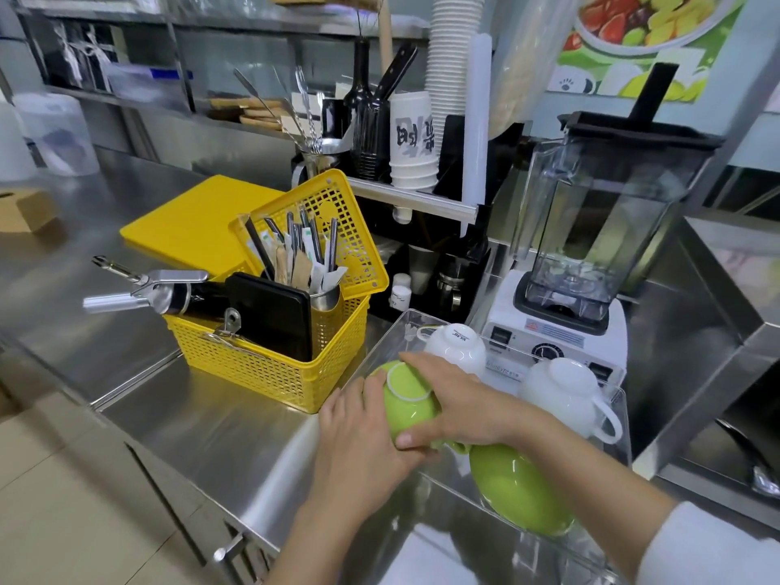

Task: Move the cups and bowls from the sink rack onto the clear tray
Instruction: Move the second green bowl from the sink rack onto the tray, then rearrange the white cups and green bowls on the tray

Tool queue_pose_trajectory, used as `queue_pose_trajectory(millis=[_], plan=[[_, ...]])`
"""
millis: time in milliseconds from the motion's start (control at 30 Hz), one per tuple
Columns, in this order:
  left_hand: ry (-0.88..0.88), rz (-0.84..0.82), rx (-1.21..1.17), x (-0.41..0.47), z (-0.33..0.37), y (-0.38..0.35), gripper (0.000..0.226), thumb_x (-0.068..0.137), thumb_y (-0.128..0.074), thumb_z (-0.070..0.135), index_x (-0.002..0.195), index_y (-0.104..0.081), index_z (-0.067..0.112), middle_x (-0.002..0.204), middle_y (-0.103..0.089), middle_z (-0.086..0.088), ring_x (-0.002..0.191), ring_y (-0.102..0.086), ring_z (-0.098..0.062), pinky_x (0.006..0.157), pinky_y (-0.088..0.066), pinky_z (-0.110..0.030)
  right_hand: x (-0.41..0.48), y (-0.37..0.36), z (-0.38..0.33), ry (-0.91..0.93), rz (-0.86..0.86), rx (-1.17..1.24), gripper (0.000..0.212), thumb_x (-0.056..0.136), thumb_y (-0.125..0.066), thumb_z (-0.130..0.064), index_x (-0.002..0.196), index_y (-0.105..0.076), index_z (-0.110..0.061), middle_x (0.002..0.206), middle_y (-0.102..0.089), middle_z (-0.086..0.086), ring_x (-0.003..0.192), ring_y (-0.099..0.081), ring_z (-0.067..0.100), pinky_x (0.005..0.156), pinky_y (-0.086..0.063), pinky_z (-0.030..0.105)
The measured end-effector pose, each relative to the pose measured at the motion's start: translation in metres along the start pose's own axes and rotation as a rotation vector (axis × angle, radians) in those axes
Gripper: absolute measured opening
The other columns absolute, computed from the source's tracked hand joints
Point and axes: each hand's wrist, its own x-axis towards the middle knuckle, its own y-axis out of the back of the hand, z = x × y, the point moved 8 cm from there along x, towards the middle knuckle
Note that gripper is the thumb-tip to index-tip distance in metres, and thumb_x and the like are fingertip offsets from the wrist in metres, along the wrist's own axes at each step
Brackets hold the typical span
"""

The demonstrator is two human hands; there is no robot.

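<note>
Far left of the fingers, well apart: steel counter (105, 314), a yellow board (190, 230), and a yellow basket (270, 369) holding a black tablet-like slab, a steel cup of wrapped straws and spoons, and a chrome dispenser (139, 289) lying across its rim. No legible print on these.

Left hand (358, 432): forearm enters from the bottom edge, palm turned right, fingers wrapped against the left flank of the green cup (407, 399). Thumb side is hidden behind the cup.

Green cup: upside down, white foot ring up, held at the near-left edge of the clear tray (422, 479). Whether its rim touches the tray floor cannot be told; the hands cover it.

Right hand (460, 403): arm in a white sleeve comes from lower right, crosses over the tray, fingers spread over the cup's base and right side, thumb pressed low on its near face. Both hands grip this one cup.

Just right of the thumb: a green bowl (519, 491), inverted, in the tray's near part; its far edge is hidden by the wrist.

Beyond the fingertips: a white cup (458, 344), inverted, small maker's print on its base, too small to read. Right of it another white cup (570, 394), inverted, handle pointing right.

Behind the tray: blender (591, 247), its panel labels blurred. Above, stacked paper cups (413, 141) carry bold black characters, not legible. Sink rack is out of view.
</note>
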Motion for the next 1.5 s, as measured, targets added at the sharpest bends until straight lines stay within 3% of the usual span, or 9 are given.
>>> queue_pose_trajectory(millis=[100, 200, 333, 533, 767, 867, 1067, 1233, 1500], plan=[[0.035, -0.076, 0.011, -0.001, -0.002, -0.005, 0.104, 0.058, -0.068, 0.065, 0.138, -0.017, 0.024, 0.146, -0.029, -0.006, 0.136, -0.021, -0.021, 0.11, -0.011, -0.034, -0.015, 0.017, -0.013, 0.061, 0.153, 0.001, 0.091, 0.073, -0.071, -0.047, 0.144, -0.016, -0.033, 0.156, -0.012, -0.002, 0.144, -0.007, 0.016, 0.119, -0.009, 0.039], [0.002, -0.102, -0.074, -0.004, 0.012, 0.004, 0.104, 0.062, -0.06, 0.07, 0.142, -0.011, 0.027, 0.155, -0.003, -0.001, 0.138, -0.002, -0.013, 0.11, -0.006, -0.033, -0.042, 0.042, -0.018, 0.114, 0.352, 0.058, 0.068, 0.079, -0.067, -0.042, 0.138, -0.035, -0.029, 0.147, -0.033, -0.006, 0.135, -0.025, 0.008, 0.116, -0.019, 0.036], [-0.168, 0.053, -0.328, -0.004, 0.05, 0.033, 0.072, 0.069, -0.049, 0.065, 0.128, -0.044, 0.024, 0.126, -0.043, 0.011, 0.117, -0.033, -0.002, 0.097, -0.026, -0.024, -0.083, 0.063, 0.01, 0.034, 0.542, 0.185, 0.051, 0.076, -0.066, -0.045, 0.122, -0.053, -0.026, 0.125, -0.053, -0.01, 0.119, -0.045, 0.008, 0.1, -0.033, 0.023], [-0.314, -0.232, -0.294, -0.001, 0.083, -0.004, 0.084, 0.063, -0.048, 0.071, 0.133, -0.038, 0.025, 0.131, -0.041, 0.01, 0.123, -0.031, -0.005, 0.104, -0.023, -0.024, -0.137, 0.064, 0.056, -0.097, 0.62, 0.29, 0.046, 0.06, -0.069, -0.058, 0.101, -0.055, -0.043, 0.107, -0.06, -0.018, 0.099, -0.051, -0.013, 0.083, -0.033, -0.001], [-0.407, -0.42, -0.223, 0.002, 0.109, -0.037, 0.098, 0.062, -0.066, 0.066, 0.141, -0.026, 0.024, 0.149, -0.027, 0.005, 0.134, -0.02, -0.008, 0.109, -0.013, -0.024, -0.168, 0.036, 0.087, -0.219, 0.374, 0.16, 0.066, 0.064, -0.08, -0.038, 0.124, -0.053, -0.028, 0.127, -0.057, -0.011, 0.12, -0.049, 0.006, 0.111, -0.03, 0.04], [-0.405, -0.474, -0.198, 0.0, 0.113, -0.047, 0.095, 0.067, -0.072, 0.057, 0.142, -0.022, 0.027, 0.151, -0.023, 0.004, 0.136, -0.017, -0.01, 0.109, -0.011, -0.025, -0.173, 0.033, 0.09, -0.222, 0.357, 0.151, 0.063, 0.068, -0.079, -0.031, 0.126, -0.052, -0.029, 0.131, -0.054, -0.012, 0.125, -0.045, 0.006, 0.113, -0.028, 0.042], [-0.453, -0.426, -0.102, -0.001, 0.114, -0.052, 0.099, 0.051, -0.053, 0.075, 0.136, -0.033, 0.029, 0.139, -0.041, 0.008, 0.122, -0.029, -0.007, 0.102, -0.015, -0.024, -0.173, 0.032, 0.098, -0.234, 0.374, 0.208, 0.051, 0.078, -0.072, -0.016, 0.124, -0.055, -0.029, 0.121, -0.053, -0.023, 0.116, -0.042, -0.011, 0.113, -0.026, 0.029], [-0.47, -0.387, -0.052, -0.001, 0.112, -0.054, 0.098, 0.048, -0.039, 0.083, 0.133, -0.034, 0.033, 0.133, -0.043, 0.01, 0.12, -0.03, -0.01, 0.099, -0.018, -0.025, -0.17, 0.033, 0.103, -0.256, 0.388, 0.224, 0.049, 0.077, -0.073, -0.019, 0.122, -0.057, -0.029, 0.123, -0.06, -0.015, 0.117, -0.048, -0.003, 0.111, -0.028, 0.026], [-0.389, -0.342, -0.369, 0.034, 0.126, -0.033, 0.073, 0.066, -0.042, 0.073, 0.125, -0.049, 0.031, 0.126, -0.049, 0.015, 0.122, -0.04, -0.009, 0.107, -0.03, -0.036, -0.183, 0.068, 0.131, -0.341, 0.904, 0.307, 0.03, 0.077, -0.072, -0.016, 0.106, -0.065, -0.014, 0.101, -0.062, -0.001, 0.097, -0.056, 0.014, 0.077, -0.035, -0.002]])
